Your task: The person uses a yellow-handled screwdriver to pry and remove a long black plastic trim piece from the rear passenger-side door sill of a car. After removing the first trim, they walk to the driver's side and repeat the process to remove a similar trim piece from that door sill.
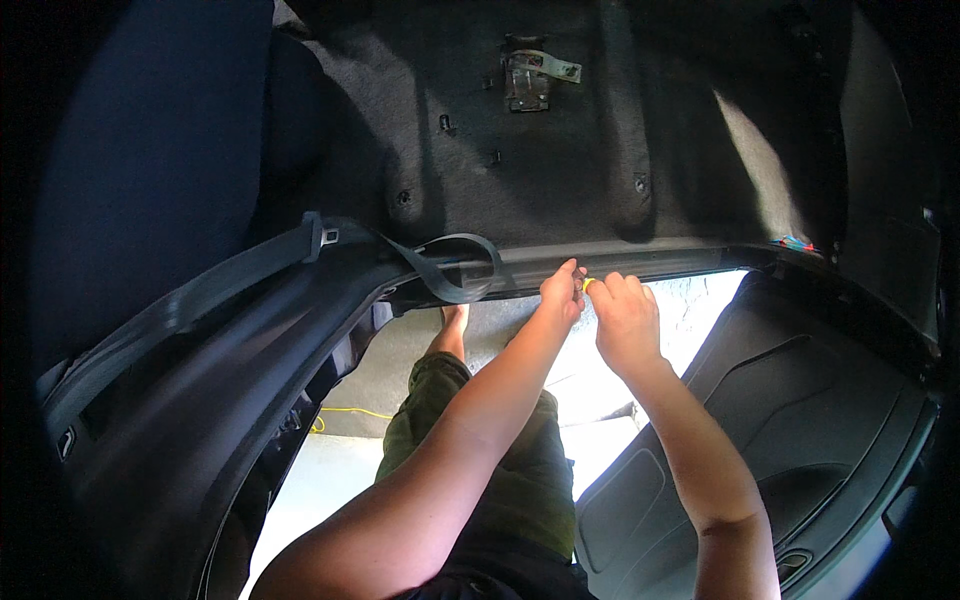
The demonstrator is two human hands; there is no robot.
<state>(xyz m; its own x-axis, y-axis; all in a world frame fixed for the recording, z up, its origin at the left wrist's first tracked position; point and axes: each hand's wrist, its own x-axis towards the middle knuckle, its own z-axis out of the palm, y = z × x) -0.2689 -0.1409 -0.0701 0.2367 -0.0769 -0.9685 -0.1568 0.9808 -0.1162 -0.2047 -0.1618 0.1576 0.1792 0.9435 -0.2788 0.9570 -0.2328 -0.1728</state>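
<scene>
Over the car's door sill [640, 265], my two hands meet in front of my body. My left hand [562, 292] is closed, its fingertips pinching a small brownish piece [578, 284] whose kind I cannot make out. Against it sits a small bright yellow part [588, 285], partly hidden by my right hand [628, 318]. The fingers of my right hand are curled round the yellow part in a closed grip. What lies inside that grip is covered. A looped grey seat belt [470, 290] hangs over the sill to the left of my hands.
Dark carpet [540, 200] covers the car floor, with a metal bracket [528, 85] and a pale strip [552, 66] on it. An open door [780, 400] stands at right. Blue and red bits [795, 243] lie by the sill. A yellow cord [355, 410] runs over the ground.
</scene>
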